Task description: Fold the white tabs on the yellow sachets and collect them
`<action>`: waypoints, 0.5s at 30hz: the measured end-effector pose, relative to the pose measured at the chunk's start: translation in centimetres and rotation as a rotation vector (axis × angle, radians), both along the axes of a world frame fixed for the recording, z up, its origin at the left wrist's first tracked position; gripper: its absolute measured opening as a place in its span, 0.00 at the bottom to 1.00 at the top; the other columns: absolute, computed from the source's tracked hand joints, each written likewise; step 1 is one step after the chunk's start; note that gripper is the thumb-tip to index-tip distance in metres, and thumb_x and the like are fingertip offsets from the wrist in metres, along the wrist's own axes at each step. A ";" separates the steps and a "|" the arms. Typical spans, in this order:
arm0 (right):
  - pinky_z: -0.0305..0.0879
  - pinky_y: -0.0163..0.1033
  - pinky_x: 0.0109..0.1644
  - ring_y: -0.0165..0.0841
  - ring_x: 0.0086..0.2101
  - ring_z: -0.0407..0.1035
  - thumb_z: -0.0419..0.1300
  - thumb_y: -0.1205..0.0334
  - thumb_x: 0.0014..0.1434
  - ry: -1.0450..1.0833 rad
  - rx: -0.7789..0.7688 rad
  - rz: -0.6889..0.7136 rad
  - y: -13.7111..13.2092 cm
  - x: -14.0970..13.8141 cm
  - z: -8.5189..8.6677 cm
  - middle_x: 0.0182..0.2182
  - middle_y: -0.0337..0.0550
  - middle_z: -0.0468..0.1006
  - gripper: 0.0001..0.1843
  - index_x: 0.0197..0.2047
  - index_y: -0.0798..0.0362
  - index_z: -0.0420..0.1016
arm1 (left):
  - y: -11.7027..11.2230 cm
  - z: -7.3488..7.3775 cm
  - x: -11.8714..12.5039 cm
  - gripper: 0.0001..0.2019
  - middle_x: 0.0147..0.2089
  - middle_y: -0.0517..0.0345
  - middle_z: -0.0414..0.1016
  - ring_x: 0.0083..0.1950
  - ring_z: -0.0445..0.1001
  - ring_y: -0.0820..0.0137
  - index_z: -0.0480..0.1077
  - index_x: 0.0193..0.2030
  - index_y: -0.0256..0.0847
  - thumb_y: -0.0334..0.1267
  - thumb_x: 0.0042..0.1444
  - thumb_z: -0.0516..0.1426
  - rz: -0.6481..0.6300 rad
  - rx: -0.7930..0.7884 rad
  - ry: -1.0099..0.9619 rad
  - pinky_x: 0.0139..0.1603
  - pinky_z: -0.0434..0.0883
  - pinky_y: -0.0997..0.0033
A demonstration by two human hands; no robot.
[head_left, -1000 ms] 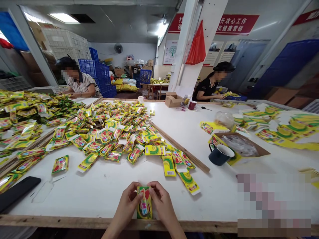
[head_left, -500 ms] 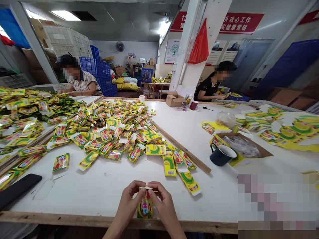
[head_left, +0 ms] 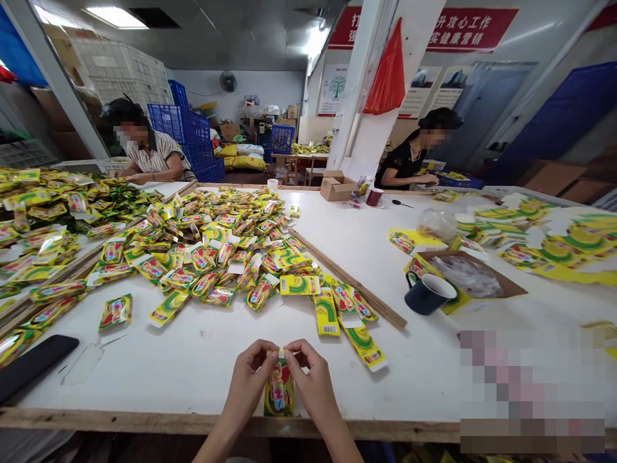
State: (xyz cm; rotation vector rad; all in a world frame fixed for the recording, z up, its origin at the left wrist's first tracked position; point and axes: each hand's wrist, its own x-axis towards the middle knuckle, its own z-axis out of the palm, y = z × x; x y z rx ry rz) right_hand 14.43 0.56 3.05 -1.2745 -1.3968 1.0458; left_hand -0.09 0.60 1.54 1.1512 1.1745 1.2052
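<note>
A small yellow and green printed carton (head_left: 278, 391) stands near the table's front edge, its front face toward me. My left hand (head_left: 249, 376) pinches its top left corner between thumb and fingers. At the top right corner, my right hand (head_left: 311, 378) does likewise, thumb against the front. Fingertips of both hands nearly meet over the carton's top end and partly hide it. Beyond my hands lies a large heap of similar cartons (head_left: 207, 257), some with white end flaps sticking out. A single carton (head_left: 116, 312) rests apart at the left.
A wooden strip (head_left: 357, 283) borders the heap on its right. A dark mug (head_left: 429, 294) stands beside an open box of clear plastic (head_left: 470, 276). Flat printed card (head_left: 569, 247) is stacked far right. A phone (head_left: 36, 366) lies at left. Two people work across the table.
The white flap that stuck up at the carton's top is now hardly visible, and more of the printed front shows. Both hands stay at the top corners.
</note>
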 end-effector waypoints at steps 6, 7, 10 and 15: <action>0.70 0.37 0.38 0.37 0.34 0.73 0.60 0.52 0.59 0.121 -0.039 0.096 -1.2 0.4 -1.3 0.33 0.43 0.78 0.12 0.38 0.52 0.74 | -0.7 -0.8 -0.7 0.12 0.36 0.53 0.80 0.39 0.76 0.62 0.76 0.37 0.38 0.45 0.52 0.63 -0.074 -0.021 -0.025 0.41 0.71 0.68; 0.70 0.37 0.37 0.36 0.33 0.73 0.60 0.53 0.59 0.128 -0.048 0.112 -1.3 0.2 -1.5 0.34 0.42 0.78 0.12 0.41 0.52 0.73 | -0.8 -0.9 -0.7 0.12 0.35 0.53 0.79 0.39 0.76 0.62 0.76 0.38 0.38 0.45 0.52 0.62 -0.081 -0.018 -0.017 0.40 0.71 0.68; 0.71 0.36 0.36 0.35 0.32 0.73 0.60 0.55 0.59 0.108 -0.055 0.151 -1.7 -0.4 -1.4 0.36 0.42 0.78 0.13 0.45 0.50 0.71 | -1.1 -1.2 -0.2 0.11 0.35 0.55 0.78 0.37 0.75 0.64 0.73 0.41 0.39 0.43 0.55 0.61 -0.103 0.016 0.006 0.39 0.71 0.69; 0.72 0.37 0.39 0.39 0.36 0.75 0.58 0.48 0.57 0.015 0.034 -0.140 -4.0 4.4 -0.8 0.42 0.46 0.78 0.17 0.47 0.48 0.72 | 0.0 0.2 -0.4 0.16 0.43 0.52 0.75 0.44 0.75 0.63 0.65 0.52 0.43 0.42 0.58 0.58 -0.137 0.143 0.098 0.45 0.72 0.65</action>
